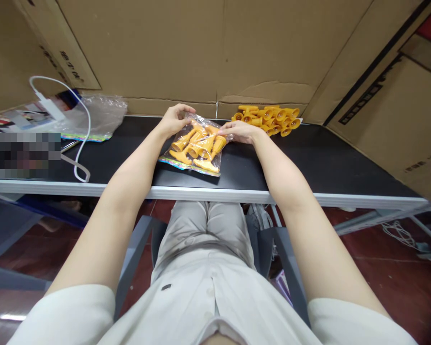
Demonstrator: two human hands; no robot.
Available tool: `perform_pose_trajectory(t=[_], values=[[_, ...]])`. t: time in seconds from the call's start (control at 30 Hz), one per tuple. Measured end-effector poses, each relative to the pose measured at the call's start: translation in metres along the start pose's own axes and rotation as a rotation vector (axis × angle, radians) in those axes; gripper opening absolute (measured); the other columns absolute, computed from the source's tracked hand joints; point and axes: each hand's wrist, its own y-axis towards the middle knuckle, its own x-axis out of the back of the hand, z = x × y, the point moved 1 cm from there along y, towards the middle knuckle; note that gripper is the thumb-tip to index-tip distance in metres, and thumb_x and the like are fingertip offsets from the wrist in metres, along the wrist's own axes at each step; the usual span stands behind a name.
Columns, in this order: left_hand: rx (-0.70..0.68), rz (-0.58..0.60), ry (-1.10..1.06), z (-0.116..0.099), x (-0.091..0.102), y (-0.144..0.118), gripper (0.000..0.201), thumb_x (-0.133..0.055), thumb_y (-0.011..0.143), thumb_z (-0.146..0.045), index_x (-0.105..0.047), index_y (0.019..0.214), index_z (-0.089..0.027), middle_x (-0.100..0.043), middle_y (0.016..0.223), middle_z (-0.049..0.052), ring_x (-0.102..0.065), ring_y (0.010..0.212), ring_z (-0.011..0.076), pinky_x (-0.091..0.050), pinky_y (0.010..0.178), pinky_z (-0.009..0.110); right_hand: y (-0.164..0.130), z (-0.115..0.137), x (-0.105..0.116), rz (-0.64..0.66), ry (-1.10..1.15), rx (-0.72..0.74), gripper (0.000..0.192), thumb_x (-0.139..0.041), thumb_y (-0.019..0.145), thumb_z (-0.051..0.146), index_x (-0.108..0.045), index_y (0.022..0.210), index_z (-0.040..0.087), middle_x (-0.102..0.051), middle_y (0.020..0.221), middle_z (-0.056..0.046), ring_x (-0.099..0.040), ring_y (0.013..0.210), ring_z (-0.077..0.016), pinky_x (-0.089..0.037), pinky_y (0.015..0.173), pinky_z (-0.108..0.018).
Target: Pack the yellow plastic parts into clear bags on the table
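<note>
Head view: we have both hands on one clear bag point(198, 139), at the middle of the black tabletop point(337, 163). Left hand point(175, 120): fingers and thumb closed on the bag's far left corner. Right hand point(240, 131): fingertips pinching its far right side. Hands apart, bag between them. Inside we see several orange pieces point(204, 146); a coloured strip point(211, 171) runs along the near edge. We can't tell if the bag rests flat or is slightly lifted. Just beyond the right hand, a pile point(273, 117) of similar pieces, near the cardboard point(165, 48). Left side, we get clear plastic point(102, 112) lying flat, then a white cable point(89, 129) looping from a plug point(52, 109). Far left patch is pixelated, unreadable.
</note>
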Motion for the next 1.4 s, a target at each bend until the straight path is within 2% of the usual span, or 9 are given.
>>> perform_pose_trajectory(t=[0.37,0.6,0.77,0.9,0.97,1.1,1.17,1.3,1.4], values=[[-0.247,-0.077,0.036,0.015,-0.009,0.016,0.029,-0.078,0.083,-0.008,-0.077,0.110,-0.019,-0.073,0.117,0.008,-0.074,0.122,0.0294,-0.059,0.118,0.046,-0.012,0.007,-0.014,0.102,0.124,-0.091,0.004,-0.080,0.098,0.011,-0.076,0.097,0.013,-0.084,0.089,-0.007,-0.079,0.076,-0.0165,-0.070,0.087,-0.033],[-0.083,-0.181,0.060,0.000,0.001,0.006,0.042,-0.086,0.089,-0.023,-0.074,0.129,-0.023,-0.069,0.143,0.011,-0.066,0.139,0.0332,-0.055,0.122,0.045,-0.010,0.012,-0.018,-0.021,0.141,0.111,0.008,-0.082,0.092,0.013,-0.080,0.100,0.012,-0.085,0.100,-0.008,-0.082,0.091,-0.0196,-0.067,0.093,-0.029],[0.120,-0.301,0.149,0.004,0.024,-0.001,0.044,-0.082,0.087,-0.021,-0.073,0.130,-0.022,-0.072,0.139,0.013,-0.064,0.141,0.0346,-0.052,0.126,0.049,-0.016,0.033,0.010,-0.383,0.060,0.275,0.028,-0.076,0.104,0.035,-0.077,0.124,0.014,-0.084,0.117,-0.009,-0.081,0.111,-0.0237,-0.067,0.091,-0.029],[0.235,-0.368,0.186,0.032,0.036,-0.001,0.044,-0.072,0.084,-0.014,-0.073,0.127,-0.016,-0.077,0.127,0.014,-0.071,0.128,0.0322,-0.054,0.125,0.050,-0.024,0.051,0.044,-0.767,0.378,0.388,0.053,-0.037,0.122,0.035,-0.049,0.164,0.006,-0.066,0.160,-0.018,-0.075,0.132,-0.0179,-0.064,0.095,-0.023],[0.244,-0.359,0.212,0.041,0.039,-0.002,0.045,-0.071,0.081,-0.014,-0.074,0.126,-0.016,-0.078,0.123,0.014,-0.073,0.126,0.0324,-0.054,0.125,0.050,-0.031,0.053,0.066,-1.034,0.451,0.425,0.056,-0.024,0.122,0.025,-0.037,0.170,-0.002,-0.058,0.167,-0.024,-0.073,0.137,-0.0182,-0.062,0.101,-0.024],[0.249,-0.271,0.316,0.041,0.036,-0.005,0.048,-0.068,0.079,-0.012,-0.076,0.126,-0.017,-0.079,0.126,0.013,-0.074,0.125,0.0317,-0.053,0.125,0.045,-0.051,0.041,0.114,-1.567,0.161,0.160,0.062,-0.011,0.114,0.010,-0.039,0.164,-0.013,-0.053,0.170,-0.026,-0.062,0.151,-0.0116,-0.049,0.115,-0.015],[0.257,-0.232,0.377,0.038,0.032,-0.007,0.051,-0.066,0.078,-0.009,-0.076,0.128,-0.014,-0.078,0.131,0.015,-0.075,0.122,0.0308,-0.052,0.125,0.043,-0.062,0.028,0.134,-1.638,0.160,0.100,0.065,-0.006,0.113,0.012,-0.030,0.167,-0.014,-0.045,0.176,-0.028,-0.056,0.157,-0.0104,-0.043,0.123,-0.017],[0.240,-0.151,0.418,0.036,0.024,-0.007,0.056,-0.066,0.076,-0.008,-0.075,0.130,-0.013,-0.077,0.131,0.016,-0.074,0.122,0.0316,-0.050,0.126,0.043,-0.081,-0.002,0.146,-1.783,0.100,0.035,0.058,-0.018,0.112,0.006,-0.034,0.165,-0.013,-0.053,0.171,-0.027,-0.060,0.152,-0.0062,-0.042,0.120,-0.013],[0.237,-0.093,0.445,0.036,0.022,-0.008,0.059,-0.066,0.074,-0.008,-0.075,0.132,-0.013,-0.077,0.132,0.017,-0.075,0.122,0.0331,-0.049,0.127,0.046,-0.087,-0.016,0.134,-1.720,-0.093,-0.085,0.056,-0.028,0.113,0.013,-0.047,0.163,-0.003,-0.055,0.167,-0.029,-0.061,0.155,-0.0208,-0.049,0.125,-0.033]])
